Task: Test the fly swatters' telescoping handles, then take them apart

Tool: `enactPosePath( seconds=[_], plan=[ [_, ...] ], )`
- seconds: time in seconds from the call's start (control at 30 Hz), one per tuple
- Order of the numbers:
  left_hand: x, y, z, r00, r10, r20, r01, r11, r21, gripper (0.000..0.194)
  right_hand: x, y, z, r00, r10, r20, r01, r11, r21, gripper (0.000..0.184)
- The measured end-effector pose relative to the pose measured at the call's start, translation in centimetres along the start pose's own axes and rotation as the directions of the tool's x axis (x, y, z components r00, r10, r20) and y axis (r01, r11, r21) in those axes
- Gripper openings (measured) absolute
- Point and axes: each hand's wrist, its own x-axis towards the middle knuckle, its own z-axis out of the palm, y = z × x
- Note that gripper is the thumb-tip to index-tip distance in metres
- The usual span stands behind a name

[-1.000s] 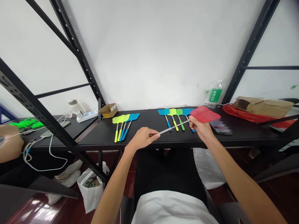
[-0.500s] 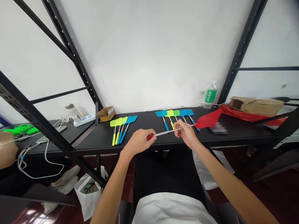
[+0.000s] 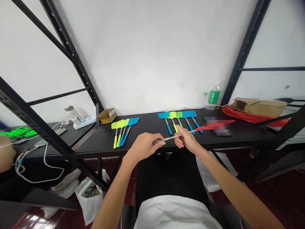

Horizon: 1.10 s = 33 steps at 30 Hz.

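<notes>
Closest in, the left hand [image 3: 145,146] has its fingers clamped on the near end of the red fly swatter [image 3: 206,127]; the right hand [image 3: 187,140] has its fingers closed around the metal rod, nearer the head. The red fly swatter is held over the front of the black counter [image 3: 147,125], its head partly blocking a pixelated item [image 3: 222,131]. Left of it lie two yellow and two blue swatters [image 3: 124,123]. Just beyond it is a row of blue, yellow and green swatters [image 3: 179,114], some handles hidden by the right hand. Farther back, to its left, sits an open carton [image 3: 107,118]; to its right, brown packaging [image 3: 259,107] on red plastic [image 3: 231,114]; behind its head, a bottle [image 3: 213,97].
</notes>
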Motion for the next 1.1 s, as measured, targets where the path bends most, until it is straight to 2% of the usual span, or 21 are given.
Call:
enactPosePath(
  seconds=[0.13, 0.37, 0.67, 0.93, 1.1],
  plan=[
    [-0.1, 0.1, -0.1, 1.0, 0.006, 0.001, -0.006, 1.0, 0.006, 0.028, -0.3, -0.5, 0.0, 0.999, 0.011, 0.051, -0.011, 1.0, 0.009, 0.071],
    [0.0, 0.1, 0.0, 0.999, 0.046, 0.002, -0.046, 0.998, 0.051, 0.041, -0.3, -1.0, 0.2, 0.999, 0.021, 0.025, -0.021, 1.0, 0.005, 0.069],
    [-0.3, 0.5, -0.4, 0.997, 0.059, 0.045, -0.058, 0.998, -0.015, 0.041, -0.5, -1.2, 0.5, 1.0, 0.017, 0.008, -0.017, 1.0, -0.007, 0.068],
    [-0.4, 0.9, -0.5, 0.998, 0.038, 0.047, -0.04, 0.998, 0.041, 0.038, -0.6, -1.6, 0.7, 0.999, 0.018, 0.042, -0.016, 0.999, -0.048, 0.069],
    [-0.5, 0.9, -0.7, 0.998, 0.063, 0.024, -0.064, 0.995, 0.07, 0.038, -0.7, -1.8, 0.8, 0.998, 0.018, 0.055, -0.015, 0.999, -0.046, 0.068]
  ],
)
